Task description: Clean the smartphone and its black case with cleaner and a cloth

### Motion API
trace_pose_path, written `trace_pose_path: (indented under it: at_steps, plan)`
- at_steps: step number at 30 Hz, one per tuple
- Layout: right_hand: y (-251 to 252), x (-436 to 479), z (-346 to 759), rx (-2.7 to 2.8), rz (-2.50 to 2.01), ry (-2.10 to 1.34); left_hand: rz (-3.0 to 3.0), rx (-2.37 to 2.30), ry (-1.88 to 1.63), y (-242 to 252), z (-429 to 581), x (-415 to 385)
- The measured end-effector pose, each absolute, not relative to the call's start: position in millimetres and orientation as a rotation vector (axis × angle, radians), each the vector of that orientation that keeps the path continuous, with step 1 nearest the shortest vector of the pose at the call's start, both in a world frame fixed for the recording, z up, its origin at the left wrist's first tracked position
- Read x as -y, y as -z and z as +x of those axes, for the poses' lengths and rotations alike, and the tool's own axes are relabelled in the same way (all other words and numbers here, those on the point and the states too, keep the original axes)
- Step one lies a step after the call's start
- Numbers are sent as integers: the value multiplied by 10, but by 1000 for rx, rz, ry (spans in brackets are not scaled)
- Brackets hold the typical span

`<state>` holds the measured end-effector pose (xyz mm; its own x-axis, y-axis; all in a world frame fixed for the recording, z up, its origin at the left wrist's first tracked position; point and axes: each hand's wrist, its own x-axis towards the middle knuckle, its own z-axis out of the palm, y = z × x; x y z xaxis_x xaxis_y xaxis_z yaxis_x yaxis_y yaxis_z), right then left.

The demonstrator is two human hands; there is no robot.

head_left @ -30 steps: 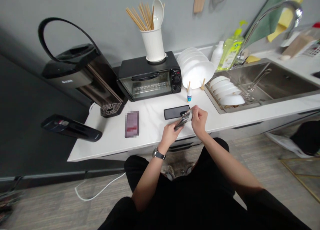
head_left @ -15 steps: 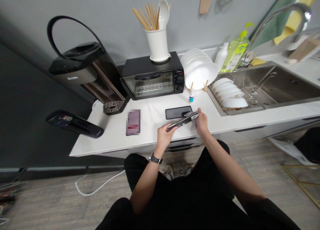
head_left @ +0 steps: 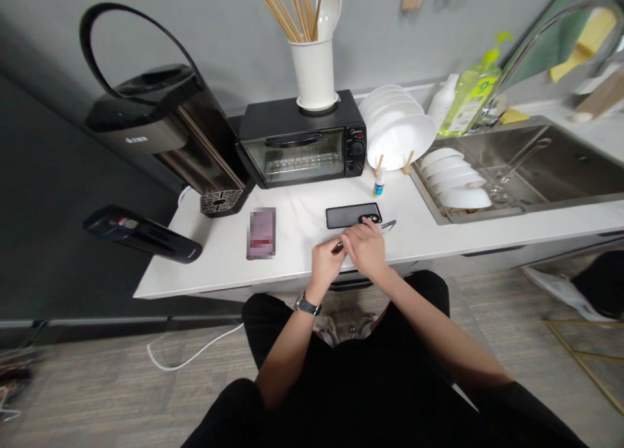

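My left hand [head_left: 325, 264], wearing a watch [head_left: 307, 304], is closed around the near left end of a slim phone [head_left: 389, 227] held just over the counter's front part. Across the phone lies my right hand [head_left: 366, 250], fingers bent over it and covering most of its surface. The pale cloth seen in that hand a moment earlier is hidden under it now. Directly behind my hands, a dark phone case [head_left: 347, 216] with a camera cutout rests flat. A small white and blue bottle [head_left: 379, 186] stands upright behind the case.
Left on the white counter [head_left: 297, 240] are a blurred-out purple packet [head_left: 262, 232], a lying black flask-like object [head_left: 146, 235] and a tall black machine [head_left: 170, 136]. A toaster oven [head_left: 302, 152] bears a utensil holder [head_left: 314, 74]. Plates [head_left: 402, 136] and a sink [head_left: 550, 162] are right.
My right hand has slid left along the phone, from its far right end to beside my left hand. The cloth has gone out of sight beneath it. The view has shifted slightly.
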<state>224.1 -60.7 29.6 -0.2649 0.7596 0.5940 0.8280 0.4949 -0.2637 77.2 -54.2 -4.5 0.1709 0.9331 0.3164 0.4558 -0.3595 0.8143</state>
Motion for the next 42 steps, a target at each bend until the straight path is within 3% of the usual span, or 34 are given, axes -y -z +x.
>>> trace_pose_path:
  at_steps: [6,13,17,27,35,42]
  plan:
    - [-257,728,2095,2325,-1045,106,1946,-1327,-1132,109,732,539]
    - [-174,464,2939,1876,-1531,215,1861,-1246,-1152,29,790,574]
    - [-229,508,2828,1805,-1601,175,1856,-1242,-1151,-2,799,578]
    - [-238,795,2118,2332,-1120,85,2028,-1339,-1096,101,705,561]
    - [-151,506,3004,1939,-1561,223,1897,-1168,-1178,-17,790,616]
    - [-248,727,2424,1910,-1485,137,1948,-1188,-1169,43,754,606]
